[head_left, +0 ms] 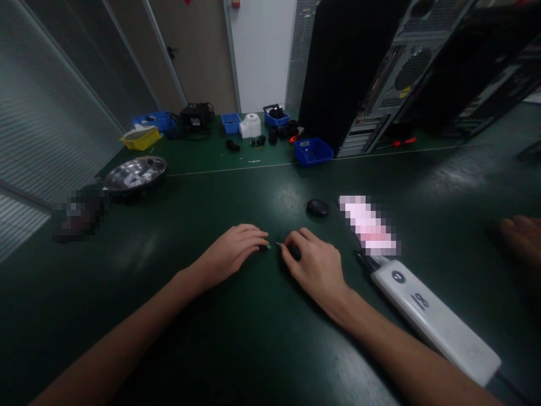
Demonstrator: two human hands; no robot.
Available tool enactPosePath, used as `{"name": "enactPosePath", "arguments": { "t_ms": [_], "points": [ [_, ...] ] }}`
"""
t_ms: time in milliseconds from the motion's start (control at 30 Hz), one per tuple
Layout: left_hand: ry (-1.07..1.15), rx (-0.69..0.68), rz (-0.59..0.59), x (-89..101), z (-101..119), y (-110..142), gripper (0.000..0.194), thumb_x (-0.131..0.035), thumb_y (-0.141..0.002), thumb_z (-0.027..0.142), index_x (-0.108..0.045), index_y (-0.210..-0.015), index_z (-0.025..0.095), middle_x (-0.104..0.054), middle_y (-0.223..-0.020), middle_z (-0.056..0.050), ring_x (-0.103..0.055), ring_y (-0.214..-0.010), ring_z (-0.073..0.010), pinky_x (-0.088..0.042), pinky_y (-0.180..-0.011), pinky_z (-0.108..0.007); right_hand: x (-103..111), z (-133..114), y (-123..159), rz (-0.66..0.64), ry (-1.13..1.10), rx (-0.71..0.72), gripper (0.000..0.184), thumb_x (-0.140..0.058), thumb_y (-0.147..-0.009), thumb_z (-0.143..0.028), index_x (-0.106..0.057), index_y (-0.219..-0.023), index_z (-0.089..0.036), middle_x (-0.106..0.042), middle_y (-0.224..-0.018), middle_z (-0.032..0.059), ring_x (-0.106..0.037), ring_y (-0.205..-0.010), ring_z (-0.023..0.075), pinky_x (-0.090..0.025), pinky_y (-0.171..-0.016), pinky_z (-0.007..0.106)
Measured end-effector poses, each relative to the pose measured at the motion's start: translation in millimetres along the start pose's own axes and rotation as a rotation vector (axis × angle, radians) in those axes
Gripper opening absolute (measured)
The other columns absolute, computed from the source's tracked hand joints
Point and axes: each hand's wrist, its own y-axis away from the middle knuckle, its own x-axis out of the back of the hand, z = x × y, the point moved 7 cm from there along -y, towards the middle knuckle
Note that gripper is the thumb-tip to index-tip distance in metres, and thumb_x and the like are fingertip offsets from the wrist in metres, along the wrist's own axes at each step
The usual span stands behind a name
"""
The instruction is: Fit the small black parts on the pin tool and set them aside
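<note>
My left hand [234, 248] rests low over the green worktop, its fingers closed together on a small dark piece [264, 247] with a green edge. Most of that piece is hidden under the fingertips, so its kind does not show. Facing it, my right hand [315, 259] is curled round a slim tool with a thin pointed metal tip [277, 243]. The tip points left at the small piece, with a slight gap between them. My fingers cover the tool's handle. A black oval object [318, 208], like a computer mouse, lies just beyond my right hand.
At right lie a white device marked 18 [435, 316] and a blurred-out phone-like object [367, 225]. Another person's hand [522, 237] shows at the right edge. Farther back are a metal bowl [112, 181], a blue bin [313, 152], a yellow tray [141, 141] and computer cases [346, 73].
</note>
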Motion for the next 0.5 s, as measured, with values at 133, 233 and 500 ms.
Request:
{"name": "enactPosePath", "arguments": {
  "t_ms": [133,233,500],
  "points": [
    [-0.016,-0.068,-0.071,-6.0,10.2,-7.4,0.034,-0.042,-0.102,0.025,-0.061,-0.13,0.029,-0.066,-0.131,-0.002,-0.053,-0.129,-0.0187,-0.047,-0.111,-0.043,-0.3,3.8,-2.2,-0.012,-0.026,-0.036,0.015,-0.056,-0.099,-0.036,-0.065,-0.093,-0.025,-0.066,-0.095,-0.0002,-0.062,-0.075,0.0159,-0.031,-0.059,0.028],
    [0.006,-0.01,-0.057,-0.1,0.8,7.1,0.035,-0.042,-0.102,0.027,-0.061,-0.131,0.03,-0.066,-0.13,-0.002,-0.056,-0.124,-0.0166,-0.05,-0.108,-0.039,-0.2,4.5,-3.0,-0.024,-0.065,-0.036,0.016,-0.056,-0.099,-0.036,-0.066,-0.093,-0.025,-0.067,-0.096,0.0002,-0.063,-0.077,0.0159,-0.033,-0.06,0.028],
    [-0.183,0.522,0.215,82.5,-106.2,147.8,0.038,-0.049,-0.098,0.049,-0.061,-0.13,0.032,-0.061,-0.135,0.003,-0.06,-0.119,-0.0189,-0.05,-0.108,-0.039,-4.2,4.0,-1.7,-0.014,-0.114,-0.007,0.018,-0.056,-0.099,-0.038,-0.066,-0.093,-0.025,-0.067,-0.095,-0.0004,-0.063,-0.076,0.0155,-0.035,-0.061,0.028]
  ]
}}
